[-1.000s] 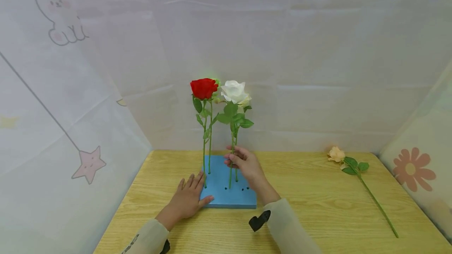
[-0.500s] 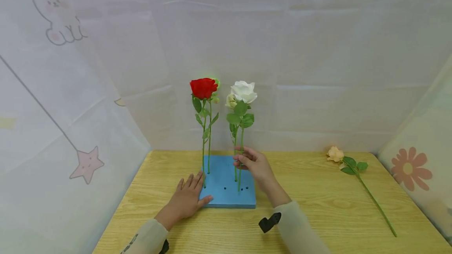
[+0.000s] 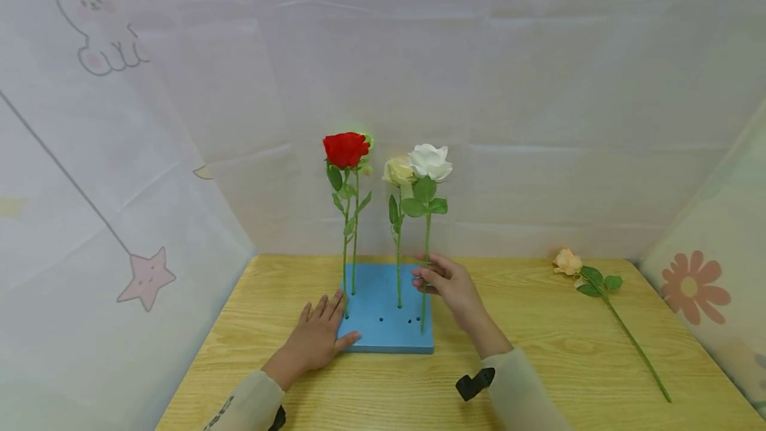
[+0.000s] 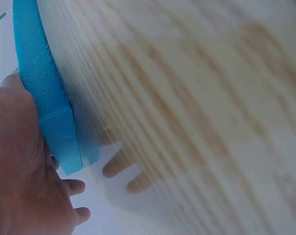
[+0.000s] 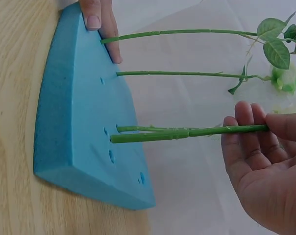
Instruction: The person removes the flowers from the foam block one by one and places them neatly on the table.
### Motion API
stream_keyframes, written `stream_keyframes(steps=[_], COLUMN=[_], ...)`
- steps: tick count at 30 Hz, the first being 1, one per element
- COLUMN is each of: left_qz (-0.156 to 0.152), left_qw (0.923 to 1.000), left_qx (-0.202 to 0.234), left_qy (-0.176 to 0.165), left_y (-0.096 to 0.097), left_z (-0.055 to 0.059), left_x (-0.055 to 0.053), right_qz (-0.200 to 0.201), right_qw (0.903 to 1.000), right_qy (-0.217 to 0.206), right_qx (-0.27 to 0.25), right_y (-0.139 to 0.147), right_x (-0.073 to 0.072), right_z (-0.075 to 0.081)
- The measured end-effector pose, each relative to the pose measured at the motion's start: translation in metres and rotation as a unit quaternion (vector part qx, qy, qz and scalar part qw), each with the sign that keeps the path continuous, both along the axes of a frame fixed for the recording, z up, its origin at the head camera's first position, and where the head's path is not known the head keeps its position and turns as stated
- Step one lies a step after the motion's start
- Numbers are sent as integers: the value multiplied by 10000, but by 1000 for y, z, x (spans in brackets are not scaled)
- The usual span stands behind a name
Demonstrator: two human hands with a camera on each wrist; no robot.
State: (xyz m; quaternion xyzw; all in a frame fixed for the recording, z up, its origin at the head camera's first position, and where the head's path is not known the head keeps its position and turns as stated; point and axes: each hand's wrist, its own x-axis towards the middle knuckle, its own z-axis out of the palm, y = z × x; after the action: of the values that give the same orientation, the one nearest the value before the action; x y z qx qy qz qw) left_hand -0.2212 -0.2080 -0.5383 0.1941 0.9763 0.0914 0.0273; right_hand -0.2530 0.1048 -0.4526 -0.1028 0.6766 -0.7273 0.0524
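Note:
My right hand pinches the stem of a white rose and holds it upright over the right part of a blue foam block. In the right wrist view, the stem's cut end hangs close over the block near several small holes. My left hand lies with spread fingers along the block's left edge, its thumb at the front. Standing in the block are a red rose, a green flower partly hidden behind it, and a cream rose.
A peach rose with a long stem lies on the right of the wooden table. A pale printed cloth hangs behind the table and at both sides.
My right hand has carried the white rose to the right, and its stem end has come nearer the block's front. The cream rose now shows beside it. The left hand has stayed put.

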Motion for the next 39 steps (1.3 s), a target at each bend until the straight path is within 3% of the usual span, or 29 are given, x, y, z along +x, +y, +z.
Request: stream_keyframes(steps=[7, 20, 39], left_qz=[-20, -42, -11], left_qw=[10000, 9998, 9999], left_qx=[-24, 24, 47], left_qy=[2, 204, 93], left_y=[2, -3, -2], left_z=[2, -10, -5], left_x=[-1, -6, -3], right_qz=[-42, 44, -176], right_qw=[9998, 9983, 9965], right_qy=[-68, 171, 12], right_qx=[200, 553, 822], right_y=[14, 49, 89], right_x=[4, 12, 26], right_z=[-1, -4, -1])
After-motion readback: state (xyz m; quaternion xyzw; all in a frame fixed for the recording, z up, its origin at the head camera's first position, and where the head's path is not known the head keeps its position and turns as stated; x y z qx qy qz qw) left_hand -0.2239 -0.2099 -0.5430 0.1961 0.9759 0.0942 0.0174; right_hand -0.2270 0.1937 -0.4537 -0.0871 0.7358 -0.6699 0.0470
